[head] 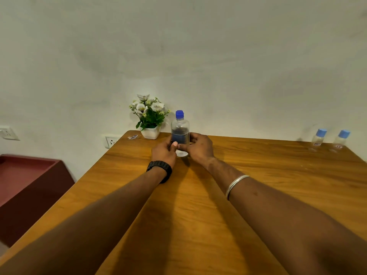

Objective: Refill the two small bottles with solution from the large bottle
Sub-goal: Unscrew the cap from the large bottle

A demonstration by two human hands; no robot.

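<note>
A broad wooden table with an orange-brown grained top fills the lower view, set against a pale plaster wall. Left of the table and lower down sits a dark red boxy basin or cabinet. On the table's far edge, near its left corner, stands a small white square pot of artificial white flowers and green leaves. Just right of the pot is the large clear plastic bottle with a blue screw cap and dark blue label — upright, cap on, its base on the table. The left hand and the right hand both curl around the lower part of this bottle from either side, gripping it. At the table's far right edge stand two small clear bottles with light blue caps, side by side, well apart from the large one. The left wrist wears a black watch; the right forearm carries a thin silver bangle.
</note>
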